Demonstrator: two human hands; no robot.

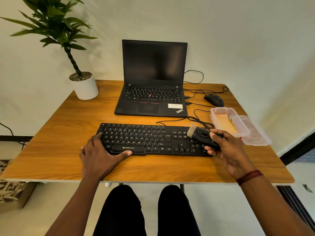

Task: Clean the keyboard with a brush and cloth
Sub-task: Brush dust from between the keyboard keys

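Keyboard steadied by one hand, brush held over it by the other.
Left hand [98,155] lies spread and flat, gripping nothing, thumb at the spacebar, fingertips on the left edge of the keyboard [150,139], whose long axis runs left-right along the table [56,133]. Right hand [226,150], palm inward, clasps the black brush [202,134] over the numeric keypad, bristles pointing up-left.

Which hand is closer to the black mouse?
The right hand. It holds the brush over the keyboard's right end, just in front of the mouse. The left hand rests on the keyboard's left end, much farther away.
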